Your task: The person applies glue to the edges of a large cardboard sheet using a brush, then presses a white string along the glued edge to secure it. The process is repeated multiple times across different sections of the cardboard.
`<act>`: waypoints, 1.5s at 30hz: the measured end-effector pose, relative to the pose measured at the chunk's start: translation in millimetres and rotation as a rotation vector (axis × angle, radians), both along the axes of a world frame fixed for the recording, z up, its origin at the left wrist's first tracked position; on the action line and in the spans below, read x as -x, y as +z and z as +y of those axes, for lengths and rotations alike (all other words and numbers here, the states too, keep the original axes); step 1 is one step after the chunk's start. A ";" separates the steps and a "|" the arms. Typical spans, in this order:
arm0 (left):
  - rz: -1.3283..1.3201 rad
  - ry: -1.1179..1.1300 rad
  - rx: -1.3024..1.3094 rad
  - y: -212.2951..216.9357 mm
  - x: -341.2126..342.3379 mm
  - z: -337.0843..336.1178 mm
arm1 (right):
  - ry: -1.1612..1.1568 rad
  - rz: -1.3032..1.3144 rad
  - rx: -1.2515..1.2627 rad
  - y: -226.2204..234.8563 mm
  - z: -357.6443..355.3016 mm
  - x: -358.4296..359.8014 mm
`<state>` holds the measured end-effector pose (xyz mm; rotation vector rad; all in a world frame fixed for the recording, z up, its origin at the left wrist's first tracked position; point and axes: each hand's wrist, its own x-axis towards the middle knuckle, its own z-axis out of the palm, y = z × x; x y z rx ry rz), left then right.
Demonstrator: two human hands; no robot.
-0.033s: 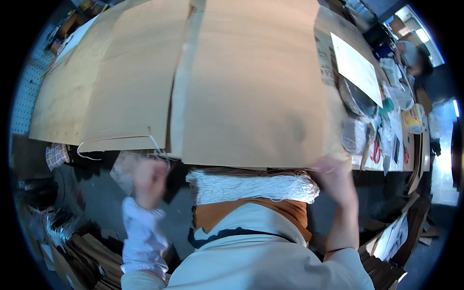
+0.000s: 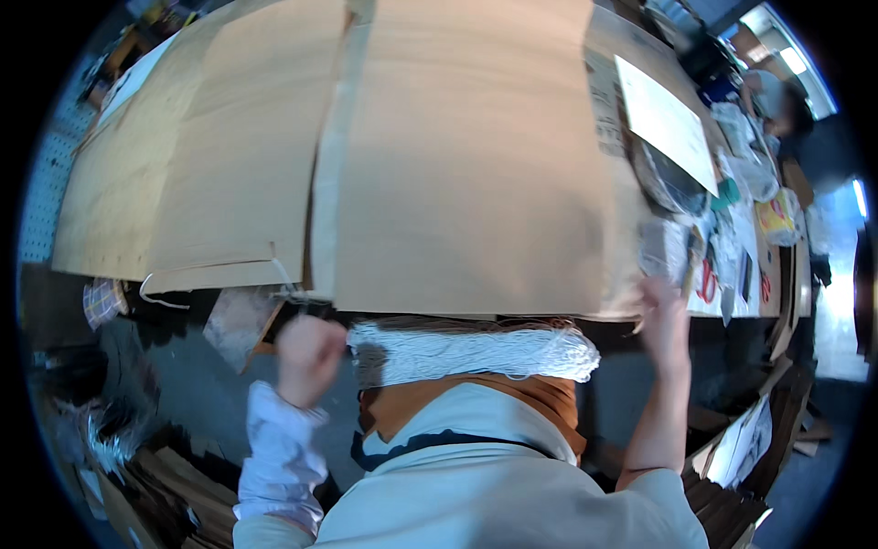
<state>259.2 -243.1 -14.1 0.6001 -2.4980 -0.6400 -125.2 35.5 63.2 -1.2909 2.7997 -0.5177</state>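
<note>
A large brown paper sheet (image 2: 466, 174) covers the middle of the table, reaching its front edge. Left of it is another brown paper piece (image 2: 242, 183), with white cord (image 2: 282, 274) at its lower corner. My left hand (image 2: 309, 357) is curled closed just below that cord, off the table's edge; whatever is inside it is hidden. My right hand (image 2: 664, 320) is at the front edge, right of the large sheet. It is smeared by motion, so its fingers cannot be read. A bundle of white cords (image 2: 476, 354) lies across my lap between both hands.
On the table's right are a white sheet (image 2: 668, 123), red-handled scissors (image 2: 707, 282), clear plastic bags (image 2: 663, 247) and a yellow package (image 2: 779, 217). Another person (image 2: 776, 101) is at the far right. Stacked cardboard (image 2: 727, 508) stands at lower right, with more at lower left.
My left hand has moved down and slightly right, away from the cord at the paper's corner. My right hand has shifted right along the table edge and a little farther up.
</note>
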 end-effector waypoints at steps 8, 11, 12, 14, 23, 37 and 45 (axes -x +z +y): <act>-0.383 -0.423 -0.060 -56.6 79.8 92.2 | 0.093 0.439 -0.148 -18.1 85.8 98.9; -0.216 -0.317 -0.126 -65.4 77.7 96.6 | -0.051 0.219 0.520 5.3 74.7 111.1; -0.248 -0.316 -0.110 -62.6 78.5 98.6 | -0.143 0.094 0.671 11.2 63.3 120.0; -0.351 -0.343 -0.066 -52.1 77.0 97.5 | -0.282 -0.106 0.752 33.1 32.9 140.9; -0.253 -0.225 -0.129 -1.5 78.9 105.4 | -0.483 -0.232 0.699 6.8 -10.9 220.6; -0.231 -0.215 0.081 3.0 124.0 62.9 | -0.426 -0.093 0.729 52.5 -6.4 163.1; -0.255 -0.117 0.018 -0.4 55.6 81.1 | 0.391 -0.617 0.583 20.5 -77.0 -95.6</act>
